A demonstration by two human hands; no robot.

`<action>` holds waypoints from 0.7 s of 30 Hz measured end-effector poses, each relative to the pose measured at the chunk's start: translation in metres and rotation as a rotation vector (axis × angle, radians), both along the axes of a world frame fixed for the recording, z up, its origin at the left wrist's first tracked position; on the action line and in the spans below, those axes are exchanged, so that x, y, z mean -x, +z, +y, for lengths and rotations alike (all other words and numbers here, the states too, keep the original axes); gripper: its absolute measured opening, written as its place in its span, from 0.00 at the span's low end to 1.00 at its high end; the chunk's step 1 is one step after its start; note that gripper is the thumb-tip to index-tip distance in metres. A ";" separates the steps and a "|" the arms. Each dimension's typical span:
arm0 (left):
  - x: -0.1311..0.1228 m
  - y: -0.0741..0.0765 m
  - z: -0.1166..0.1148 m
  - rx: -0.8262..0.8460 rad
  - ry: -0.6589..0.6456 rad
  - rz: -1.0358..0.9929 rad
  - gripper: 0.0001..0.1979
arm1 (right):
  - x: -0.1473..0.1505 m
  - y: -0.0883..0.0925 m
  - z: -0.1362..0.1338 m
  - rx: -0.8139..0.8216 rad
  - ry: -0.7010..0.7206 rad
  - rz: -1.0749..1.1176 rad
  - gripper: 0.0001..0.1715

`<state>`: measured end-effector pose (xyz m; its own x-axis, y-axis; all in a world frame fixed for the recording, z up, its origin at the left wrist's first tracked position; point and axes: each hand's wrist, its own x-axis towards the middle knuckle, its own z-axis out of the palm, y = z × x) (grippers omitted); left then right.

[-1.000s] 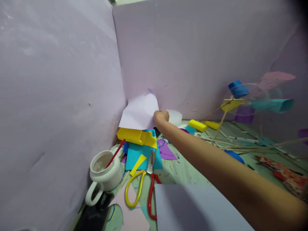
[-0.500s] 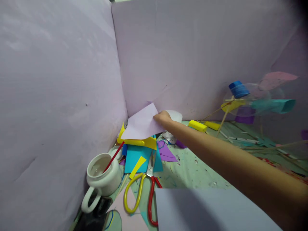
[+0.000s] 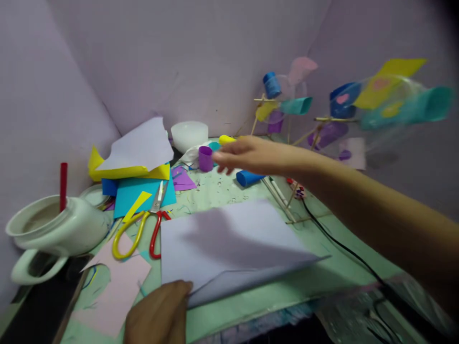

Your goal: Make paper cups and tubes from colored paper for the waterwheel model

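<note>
A pale lavender sheet of paper (image 3: 229, 239) lies in front of me, its near edge bent up a little. At its near left corner is my left hand (image 3: 158, 310), fingers closed on the paper's edge. My right hand (image 3: 244, 155) hangs over the far side of the sheet, fingers stretched out and holding nothing; it casts a shadow on the paper. Left of the sheet are yellow-and-red-handled scissors (image 3: 147, 217), blades slightly apart. Behind them another pale sheet (image 3: 138, 143) rests on yellow paper (image 3: 132, 172) and turquoise paper (image 3: 124, 191).
A white pot (image 3: 79, 229) with a red stick stands at left, near cut pink paper (image 3: 114, 286). A white bowl (image 3: 190, 136), purple ring (image 3: 205, 159) and blue roll (image 3: 249, 178) are farther back. Two stick-framed paper wheels (image 3: 287, 98) and a black cable (image 3: 344, 251) are at right.
My right hand has let go of the pale sheet on the far pile and moved right, opening. My left hand has come into view at the near sheet. The view has turned right.
</note>
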<state>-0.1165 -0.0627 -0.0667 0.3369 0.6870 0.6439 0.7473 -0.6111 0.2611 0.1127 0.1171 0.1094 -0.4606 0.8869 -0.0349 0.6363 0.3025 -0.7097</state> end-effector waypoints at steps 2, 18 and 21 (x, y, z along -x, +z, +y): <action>-0.003 0.008 0.003 0.021 0.043 0.026 0.06 | -0.048 -0.010 -0.045 0.099 0.065 0.050 0.19; -0.011 0.049 0.086 0.435 0.551 0.141 0.09 | -0.121 -0.157 -0.119 0.176 -0.358 0.659 0.45; -0.016 0.050 0.091 0.461 0.657 0.163 0.11 | -0.118 -0.160 -0.120 0.000 -0.376 0.549 0.32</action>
